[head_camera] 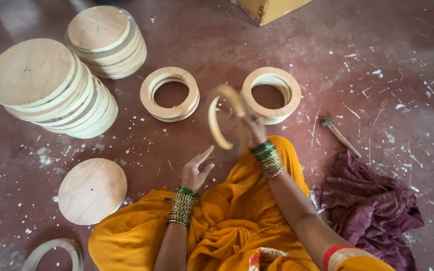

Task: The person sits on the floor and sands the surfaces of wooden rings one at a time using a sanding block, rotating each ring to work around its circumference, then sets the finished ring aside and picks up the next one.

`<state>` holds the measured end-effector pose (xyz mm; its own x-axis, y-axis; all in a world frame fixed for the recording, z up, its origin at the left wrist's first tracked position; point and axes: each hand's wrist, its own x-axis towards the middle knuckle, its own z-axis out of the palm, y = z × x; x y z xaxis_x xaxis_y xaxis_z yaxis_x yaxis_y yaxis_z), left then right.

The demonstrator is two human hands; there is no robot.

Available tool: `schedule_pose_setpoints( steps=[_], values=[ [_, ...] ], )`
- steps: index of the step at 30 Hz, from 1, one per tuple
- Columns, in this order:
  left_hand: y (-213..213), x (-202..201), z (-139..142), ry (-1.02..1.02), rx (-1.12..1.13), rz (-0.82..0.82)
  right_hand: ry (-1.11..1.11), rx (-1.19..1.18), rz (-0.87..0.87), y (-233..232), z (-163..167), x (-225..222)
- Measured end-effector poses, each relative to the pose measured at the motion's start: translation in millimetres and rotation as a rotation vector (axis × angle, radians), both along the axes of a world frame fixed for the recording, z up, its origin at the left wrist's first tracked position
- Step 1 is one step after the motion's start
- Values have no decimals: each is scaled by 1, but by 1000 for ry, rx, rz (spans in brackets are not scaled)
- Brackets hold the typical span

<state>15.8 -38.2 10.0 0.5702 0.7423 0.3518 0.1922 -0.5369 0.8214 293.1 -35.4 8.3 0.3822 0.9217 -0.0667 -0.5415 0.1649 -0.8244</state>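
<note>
Ring in my right hand, two stacks down

Ring (225,122) is up off the floor, tilted on edge and blurred, pinched in my right hand (253,129) above my knee. Fingers wrap its rim on the right side; can't see exactly how many, blur hides them. Left hand (195,169) is free, fingers spread loose, palm low over my lap, touching nothing I can make out.

Done so far, as I judge it: two ring stacks sit on the floor ahead of me, left stack (170,94) and right stack (271,94), each a few rings high, edges fairly even. The ring I hold hangs between them, nearer the right stack, just beside its left rim.

Left to go, prob. plenty: two tall disc piles (51,85) and (105,41) at far left, leaning a bit, plus one single disc (92,190) flat by my left knee and a lone ring (53,253) at the bottom left corner, partly cut off by the frame. None of these are touched now.

Other bits: hammer (340,136) lies to the right, well apart from both hands, next to a purple cloth (370,206). Box corner (269,9) at top. Floor (403,75) has chips and dust all over, esp. right side
</note>
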Motion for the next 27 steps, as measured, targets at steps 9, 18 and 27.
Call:
schedule_pose_setpoints(
  steps=[9,18,27],
  values=[
    [5,6,3,-2,-116,-34,-1484,14,-540,25,82,59],
    [0,3,23,93,-270,2,-1926,-360,-603,70,1,71],
    [-7,5,41,93,-364,-7,-1965,-482,-532,82,-6,72]
  ],
)
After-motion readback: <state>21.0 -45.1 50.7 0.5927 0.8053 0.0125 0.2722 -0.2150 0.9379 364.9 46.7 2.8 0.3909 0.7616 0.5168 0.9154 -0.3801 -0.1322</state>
